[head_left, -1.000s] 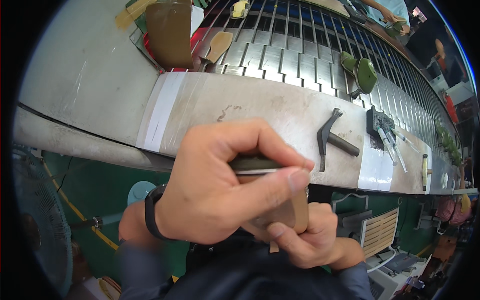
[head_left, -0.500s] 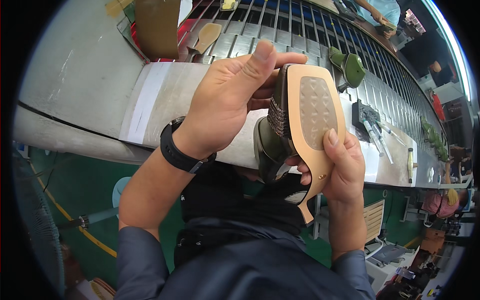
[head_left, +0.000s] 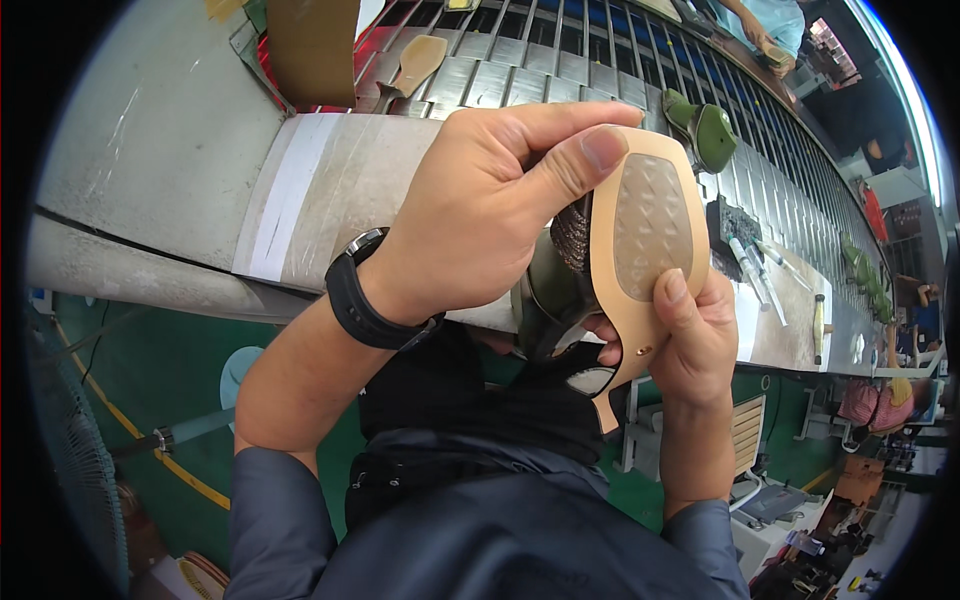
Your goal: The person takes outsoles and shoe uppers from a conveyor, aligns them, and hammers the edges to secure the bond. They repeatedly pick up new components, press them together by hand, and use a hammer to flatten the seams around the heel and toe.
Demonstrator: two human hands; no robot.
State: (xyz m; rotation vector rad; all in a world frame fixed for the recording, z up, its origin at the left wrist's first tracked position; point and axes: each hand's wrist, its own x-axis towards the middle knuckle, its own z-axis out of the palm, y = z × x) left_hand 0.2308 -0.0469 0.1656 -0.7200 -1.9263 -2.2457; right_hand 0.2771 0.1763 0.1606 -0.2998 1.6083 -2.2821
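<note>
Between my hands is a shoe on a green last (head_left: 560, 285), turned so its tan sole (head_left: 605, 250) faces up. A clear, diamond-patterned pad (head_left: 655, 225) covers the forefoot of the sole, and dark woven upper (head_left: 571, 235) shows along its left side. My left hand (head_left: 480, 205), with a black watch on its wrist, is closed at the toe, its thumb pressing the sole's edge; its other fingers are partly hidden. My right hand (head_left: 695, 325) grips the shoe from the right, thumb on the sole below the pad and fingertips underneath.
Past the worktable (head_left: 375, 165) runs a slatted metal conveyor (head_left: 560, 65), carrying another tan sole (head_left: 422, 60) and a green last (head_left: 712, 135). Syringes (head_left: 752, 272) lie beside a black block (head_left: 730, 225) on the right. A brown panel (head_left: 310, 50) stands far left. Another person's hand (head_left: 775, 52) is across the conveyor.
My left thumb has come down from a raised position onto the sole's toe edge. The shoe has shifted slightly right, and my right hand keeps its hold.
</note>
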